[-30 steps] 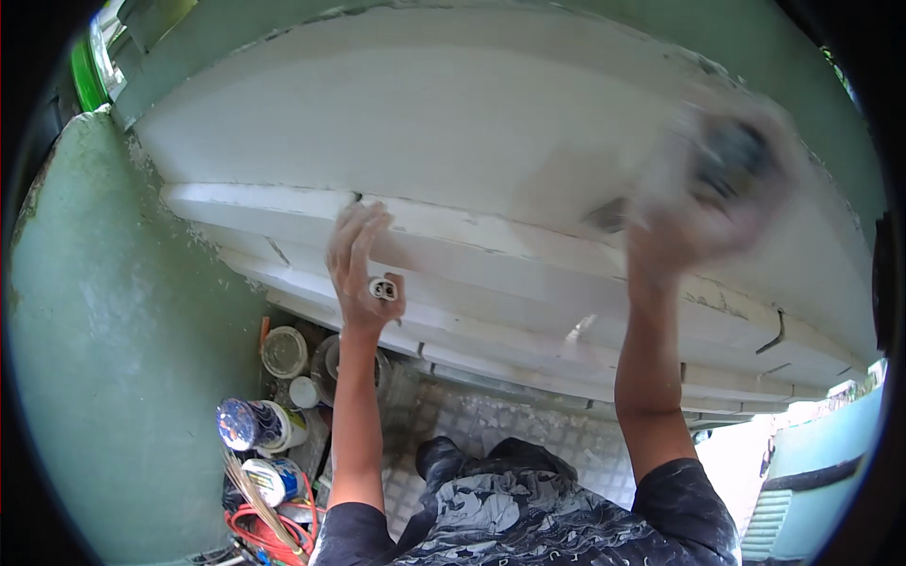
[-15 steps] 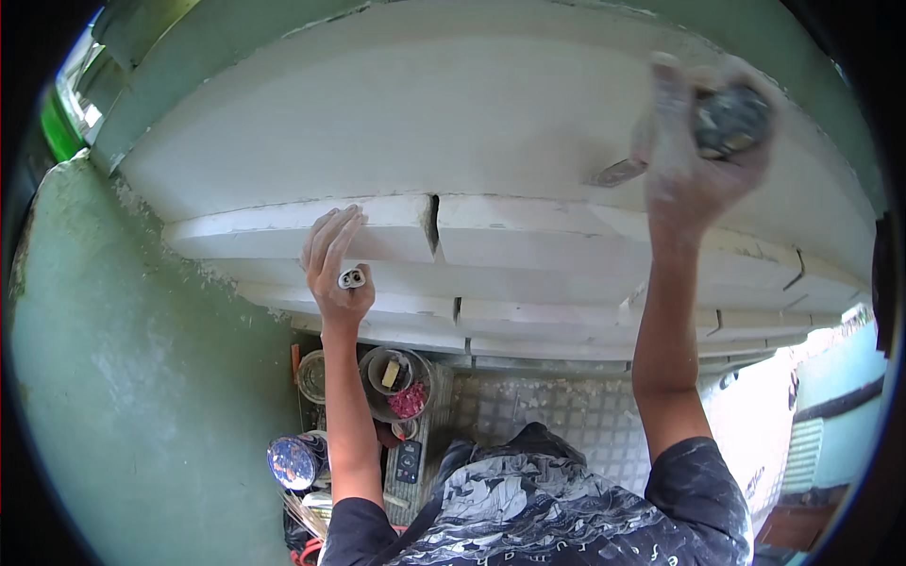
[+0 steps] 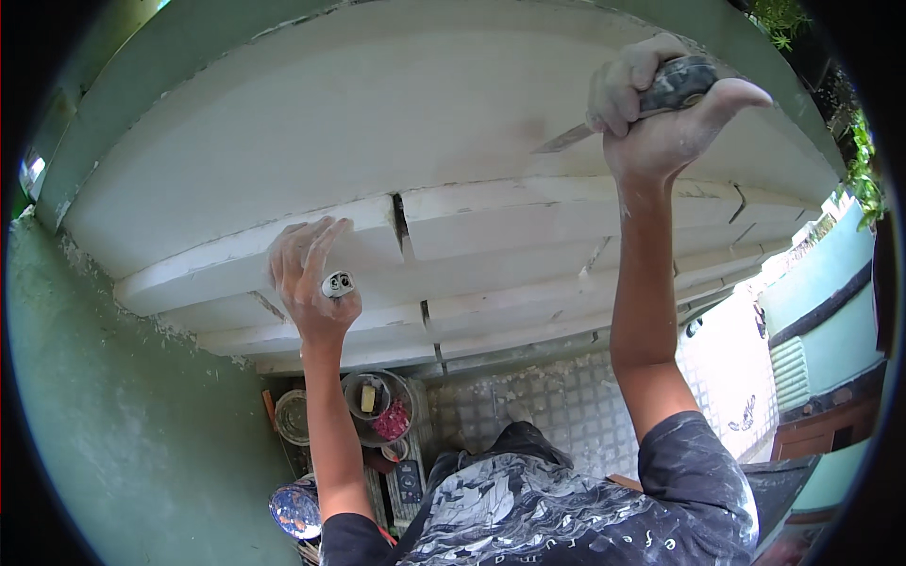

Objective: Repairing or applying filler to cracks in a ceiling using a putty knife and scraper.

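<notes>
My right hand (image 3: 665, 113), white with dust, is raised at the upper right, closed round the dark, stained handle (image 3: 681, 83) of a scraper. Its thumb sticks out to the right. The narrow metal blade (image 3: 566, 140) points left along the broad white surface (image 3: 377, 104); whether it touches cannot be told. At the left, my left hand (image 3: 316, 283) grips a white, rod-like handle (image 3: 337, 284) between thumb and palm, with two dark holes in its end. Its other fingers reach up over the edge of a white ledge (image 3: 255, 250); the rest of this tool is hidden.
Several white ledges with dark gaps (image 3: 400, 222) run across below the hands. A green wall (image 3: 123, 396) stands at left. Below lie a round basin (image 3: 411, 373) holding a smaller bowl and pink material, a paint-stained bucket (image 3: 294, 512), and a tiled floor (image 3: 552, 406).
My right hand has turned over and shifted left with the scraper, its blade now farther left. My left hand keeps its grip near the ledge. The whole view has swung somewhat to the right.
</notes>
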`<state>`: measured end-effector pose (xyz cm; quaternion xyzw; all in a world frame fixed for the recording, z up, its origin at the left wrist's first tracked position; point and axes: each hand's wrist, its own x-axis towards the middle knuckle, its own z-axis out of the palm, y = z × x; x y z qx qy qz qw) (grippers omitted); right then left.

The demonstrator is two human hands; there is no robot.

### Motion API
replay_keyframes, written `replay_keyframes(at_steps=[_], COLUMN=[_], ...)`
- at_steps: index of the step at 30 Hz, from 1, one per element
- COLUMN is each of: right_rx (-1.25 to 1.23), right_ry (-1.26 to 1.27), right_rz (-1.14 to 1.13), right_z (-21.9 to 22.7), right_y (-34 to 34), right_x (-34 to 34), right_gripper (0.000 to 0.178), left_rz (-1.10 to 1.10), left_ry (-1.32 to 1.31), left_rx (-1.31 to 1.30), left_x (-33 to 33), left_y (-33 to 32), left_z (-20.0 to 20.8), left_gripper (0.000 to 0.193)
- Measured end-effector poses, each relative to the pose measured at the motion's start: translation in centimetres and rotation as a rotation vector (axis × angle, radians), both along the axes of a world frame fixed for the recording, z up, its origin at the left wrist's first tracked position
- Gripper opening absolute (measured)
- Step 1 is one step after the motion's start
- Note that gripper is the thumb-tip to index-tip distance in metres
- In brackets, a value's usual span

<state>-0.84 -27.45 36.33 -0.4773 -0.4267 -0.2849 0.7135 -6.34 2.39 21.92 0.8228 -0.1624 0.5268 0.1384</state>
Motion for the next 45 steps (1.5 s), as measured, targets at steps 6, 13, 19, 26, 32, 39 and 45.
replay_keyframes(at_steps=[6, 13, 19, 26, 32, 39, 45], right_rx=[0.127, 0.169, 0.054, -0.028, 0.113, 0.172, 0.150], right_ry=[0.260, 0.181, 0.218, 0.132, 0.102, 0.073, 0.124], right_rz=[-0.309, -0.352, -0.433, -0.451, -0.237, -0.060, -0.067], right_z=[0.4, 0.5, 0.0, 0.8, 0.5, -0.2, 0.0], right_y=[2.5, 2.4, 5.4, 8.8, 11.9, 14.8, 17.6], right_x=[-1.0, -1.1, -1.1, -1.2, -0.6, 0.9, 0.8], right_gripper=[0.055, 0.055, 0.055, 0.054, 0.048, 0.051, 0.051], left_rz=[-0.144, -0.093, -0.078, -0.173, -0.146, -0.183, -0.216], left_ry=[-0.078, -0.119, -0.143, -0.154, -0.163, -0.165, -0.164], left_rx=[0.030, -0.091, -0.126, -0.125, -0.134, -0.159, -0.173], left_x=[1.6, 2.7, 2.4, 2.8, 3.3, 3.2, 2.6], left_y=[0.2, -1.5, -2.5, -1.7, -1.4, -1.5, -1.6], left_z=[-2.4, -3.0, -2.7, -2.9, -3.4, -3.0, -2.9], left_gripper=[0.049, 0.062, 0.045, 0.050, 0.065, 0.063, 0.058])
